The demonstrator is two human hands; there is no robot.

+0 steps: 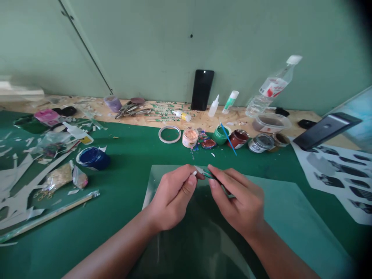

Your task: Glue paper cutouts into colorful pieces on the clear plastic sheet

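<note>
Both hands meet over a clear plastic sheet (279,205) on the green mat. My left hand (174,197) is closed, pinching a small white piece (194,173) between thumb and forefinger. In my right hand (240,197) is a slim green-handled tool (208,175) with a pale, pointed metal tip (199,169). That tip reaches the left fingertips, close by the white piece; whether they touch I cannot tell. Fingers cover much of the tool, so its exact kind is unclear.
Beyond the hands stand a tape ring (169,134), a peach paint jar (190,137), a green paint jar (221,134) with a blue brush (228,138), and a red jar (238,138). A blue jar (93,158) and paper scraps lie left. A phone (202,90) leans on the wall.
</note>
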